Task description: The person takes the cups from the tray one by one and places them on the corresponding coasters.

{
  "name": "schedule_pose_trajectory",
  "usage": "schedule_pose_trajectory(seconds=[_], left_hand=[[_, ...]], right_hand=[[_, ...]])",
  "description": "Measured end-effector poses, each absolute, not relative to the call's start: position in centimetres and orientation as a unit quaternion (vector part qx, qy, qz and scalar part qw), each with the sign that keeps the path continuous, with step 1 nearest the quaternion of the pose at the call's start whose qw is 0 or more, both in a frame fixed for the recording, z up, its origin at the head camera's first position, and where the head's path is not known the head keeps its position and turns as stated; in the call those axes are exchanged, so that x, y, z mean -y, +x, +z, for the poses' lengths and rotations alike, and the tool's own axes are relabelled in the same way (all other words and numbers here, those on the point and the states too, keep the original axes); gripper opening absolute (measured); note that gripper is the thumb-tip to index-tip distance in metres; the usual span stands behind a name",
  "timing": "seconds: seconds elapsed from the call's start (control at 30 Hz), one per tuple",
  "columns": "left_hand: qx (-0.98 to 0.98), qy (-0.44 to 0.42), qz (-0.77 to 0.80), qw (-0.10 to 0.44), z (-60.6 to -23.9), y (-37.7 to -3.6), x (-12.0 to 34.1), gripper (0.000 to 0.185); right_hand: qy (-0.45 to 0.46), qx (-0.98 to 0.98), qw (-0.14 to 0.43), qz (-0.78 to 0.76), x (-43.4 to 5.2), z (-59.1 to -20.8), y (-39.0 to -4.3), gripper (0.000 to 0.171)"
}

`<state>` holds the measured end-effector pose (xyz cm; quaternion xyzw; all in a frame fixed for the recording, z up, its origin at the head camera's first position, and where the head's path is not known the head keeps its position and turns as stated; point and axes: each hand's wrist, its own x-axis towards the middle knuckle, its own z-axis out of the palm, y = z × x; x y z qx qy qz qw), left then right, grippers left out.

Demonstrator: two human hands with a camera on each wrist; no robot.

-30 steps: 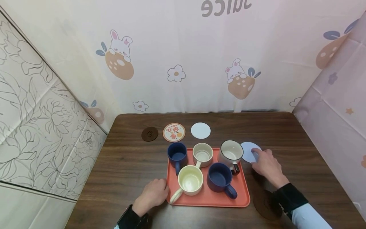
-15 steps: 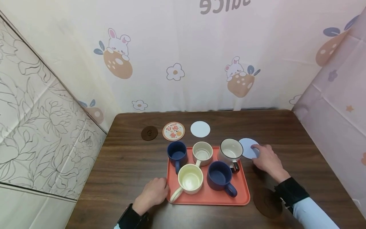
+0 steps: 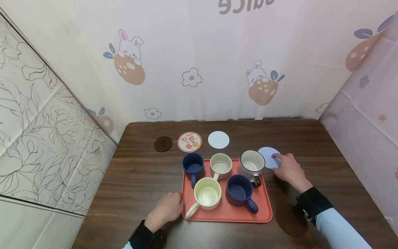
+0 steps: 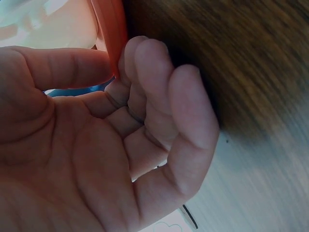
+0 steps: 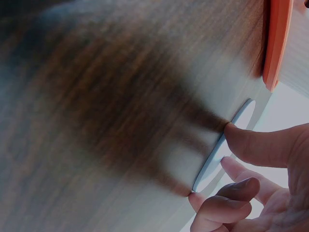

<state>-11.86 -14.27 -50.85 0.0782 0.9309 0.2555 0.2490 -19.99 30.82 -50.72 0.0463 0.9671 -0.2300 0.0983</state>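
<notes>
My left hand [image 3: 169, 206] pinches the left edge of a coral-red tray [image 3: 228, 217] between thumb and curled fingers; the tray's rim [image 4: 110, 36] shows between them in the left wrist view. Mugs stand upright on the tray: a dark blue mug [image 3: 193, 166] at back left, a small cream mug [image 3: 221, 165], a white mug [image 3: 251, 162] with a black rim, a pale yellow mug [image 3: 207, 193] and another dark blue mug [image 3: 238, 190] in front. My right hand [image 3: 290, 171] holds a round white coaster [image 3: 266, 155] by its edge, flat at the tabletop, behind the tray's right corner.
Along the back of the wooden table [image 3: 136, 180] lie a dark brown coaster [image 3: 163, 144], a patterned coaster [image 3: 189, 142] and a white coaster [image 3: 218, 139]. A larger dark brown coaster [image 3: 290, 219] lies right of the tray, by the right wrist. Patterned curtains hang behind and beside the table.
My right hand has slid the white coaster backward and slightly left, behind the white mug's right side. My left hand and the tray have stayed in place.
</notes>
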Motion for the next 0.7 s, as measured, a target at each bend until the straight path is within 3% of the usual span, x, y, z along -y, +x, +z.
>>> schedule_pose_trajectory(seconds=[0.7], left_hand=[[-0.930, 0.065, 0.253, 0.258, -50.9, -11.9, 14.3, 0.022]], right_hand=[[0.006, -0.966, 0.071, -0.247, -30.5, -51.2, -23.0, 0.053]])
